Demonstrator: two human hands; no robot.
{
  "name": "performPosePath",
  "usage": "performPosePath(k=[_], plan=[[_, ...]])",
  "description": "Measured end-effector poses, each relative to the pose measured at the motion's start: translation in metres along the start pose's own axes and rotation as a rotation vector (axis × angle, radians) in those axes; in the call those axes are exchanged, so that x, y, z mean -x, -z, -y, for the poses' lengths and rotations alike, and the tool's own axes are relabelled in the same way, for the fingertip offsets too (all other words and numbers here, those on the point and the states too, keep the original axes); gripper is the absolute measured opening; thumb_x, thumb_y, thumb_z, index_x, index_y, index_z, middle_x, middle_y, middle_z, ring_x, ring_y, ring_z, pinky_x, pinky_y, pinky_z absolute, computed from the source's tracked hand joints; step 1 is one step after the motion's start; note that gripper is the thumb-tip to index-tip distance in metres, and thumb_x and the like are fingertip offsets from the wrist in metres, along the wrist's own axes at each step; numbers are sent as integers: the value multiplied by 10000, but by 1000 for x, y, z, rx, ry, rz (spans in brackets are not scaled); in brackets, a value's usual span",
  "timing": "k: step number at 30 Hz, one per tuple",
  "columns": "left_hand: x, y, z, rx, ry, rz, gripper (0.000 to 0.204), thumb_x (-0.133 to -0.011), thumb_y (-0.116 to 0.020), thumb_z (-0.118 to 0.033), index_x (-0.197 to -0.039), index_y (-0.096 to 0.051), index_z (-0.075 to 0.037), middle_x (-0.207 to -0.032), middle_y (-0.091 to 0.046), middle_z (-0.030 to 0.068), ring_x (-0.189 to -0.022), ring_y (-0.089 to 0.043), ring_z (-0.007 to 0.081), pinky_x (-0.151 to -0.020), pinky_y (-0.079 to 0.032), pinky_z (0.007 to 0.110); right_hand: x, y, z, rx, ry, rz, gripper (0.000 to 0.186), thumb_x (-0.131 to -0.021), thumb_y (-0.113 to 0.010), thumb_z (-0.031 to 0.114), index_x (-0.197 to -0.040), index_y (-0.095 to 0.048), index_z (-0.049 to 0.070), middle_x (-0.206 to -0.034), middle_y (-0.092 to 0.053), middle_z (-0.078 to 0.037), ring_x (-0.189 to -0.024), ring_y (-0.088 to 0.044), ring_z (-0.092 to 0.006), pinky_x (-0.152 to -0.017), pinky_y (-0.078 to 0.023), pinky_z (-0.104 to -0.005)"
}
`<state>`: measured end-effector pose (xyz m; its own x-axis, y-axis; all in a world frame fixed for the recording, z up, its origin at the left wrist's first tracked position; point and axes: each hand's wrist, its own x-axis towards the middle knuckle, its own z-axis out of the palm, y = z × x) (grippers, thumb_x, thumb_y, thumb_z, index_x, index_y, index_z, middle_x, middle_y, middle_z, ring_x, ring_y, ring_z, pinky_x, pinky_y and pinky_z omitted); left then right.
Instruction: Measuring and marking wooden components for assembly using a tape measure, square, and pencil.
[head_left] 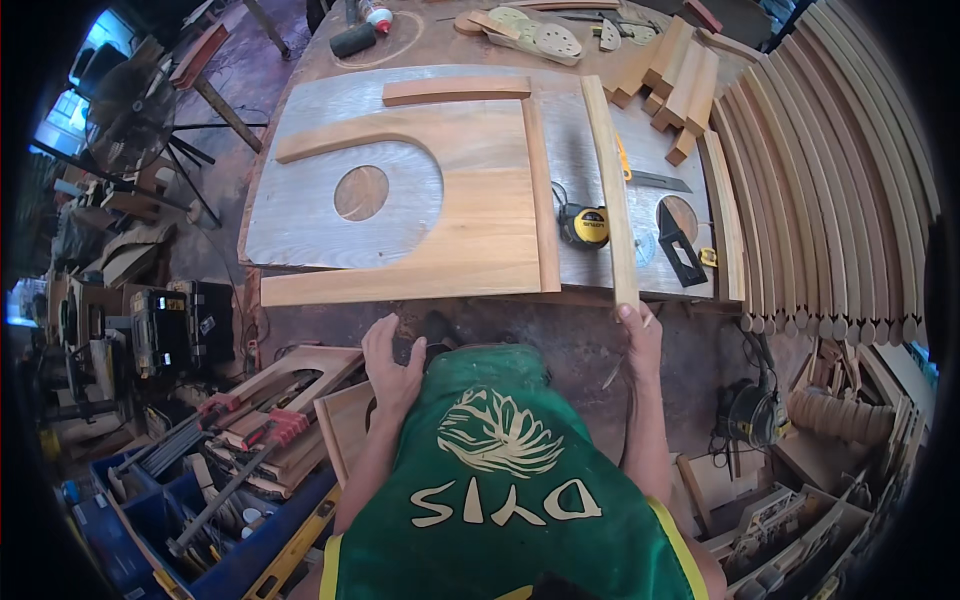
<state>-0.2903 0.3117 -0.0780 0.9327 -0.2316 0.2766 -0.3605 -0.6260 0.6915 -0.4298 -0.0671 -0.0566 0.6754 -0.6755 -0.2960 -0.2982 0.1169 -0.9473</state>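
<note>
My right hand (640, 338) is closed round the near end of a long, narrow wooden strip (608, 180), which reaches away over the workbench. A thin stick-like thing, perhaps a pencil, also shows at this hand. My left hand (392, 358) is empty, fingers apart, in front of the bench edge. Beyond it lies a pale wooden panel (490, 205) with a U-shaped cut-out. A straight wooden rail (543, 190) runs along its right side, and a short wooden piece (455, 91) lies at its far edge. A black and yellow tape measure (584, 226) sits left of the strip.
Right of the strip lie a black square (680, 247) and a handsaw (655, 180). Wooden blocks (685, 85) are piled at the far right, beside a row of long slats (830, 180). Sanding discs (535, 35) lie at the back. Clamps (265, 435) and a blue bin (125, 540) stand lower left.
</note>
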Motion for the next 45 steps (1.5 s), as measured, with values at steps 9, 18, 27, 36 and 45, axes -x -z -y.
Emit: performPosePath(k=[9,18,27,36,45], plan=[[-26,-13,6,-233,-184,159,811,-792,-886,-184,-1498,-522,-21,-1549,-494,214,-1459,-412,455,-1222,-308,598,-8,31,-24,103,-54,-239,474,-949,-806,413,-1092,-732,-33,-894,-655,-5,-823,-553,-104,-738,-448,-290],[-115,-16,61,-528,-477,317,924,-685,-887,-147,-1520,-514,-15,-1431,-548,188,-1349,-497,406,-1153,-378,588,-48,8,-11,435,106,-507,664,-854,-887,405,-1260,-702,-86,-1085,-770,-178,-1047,-714,-232,-958,-531,-357],[-153,23,40,-377,-522,478,822,-678,-853,-134,-1448,-593,-14,-1216,-654,153,-1076,-615,355,-953,-484,498,-44,-8,-17,740,84,-641,848,-788,-911,444,-1414,-613,-42,-1352,-672,-251,-1283,-643,-406,-1088,-497,-464],[-326,163,-89,-286,-489,676,590,-712,-788,-156,-1292,-745,-58,-1008,-776,242,-920,-764,358,-909,-597,439,-12,-16,-7,704,76,-608,875,-794,-910,414,-1465,-571,-35,-1369,-636,-237,-1323,-602,-400,-1109,-484,-469],[-457,180,-132,-174,-350,818,490,-673,-809,-210,-1071,-784,74,-788,-700,33,-736,-633,118,-691,-519,322,19,-21,-25,672,42,-750,546,-895,-822,319,-1312,-692,-9,-1318,-666,-237,-1262,-634,-415,-1092,-490,-477]])
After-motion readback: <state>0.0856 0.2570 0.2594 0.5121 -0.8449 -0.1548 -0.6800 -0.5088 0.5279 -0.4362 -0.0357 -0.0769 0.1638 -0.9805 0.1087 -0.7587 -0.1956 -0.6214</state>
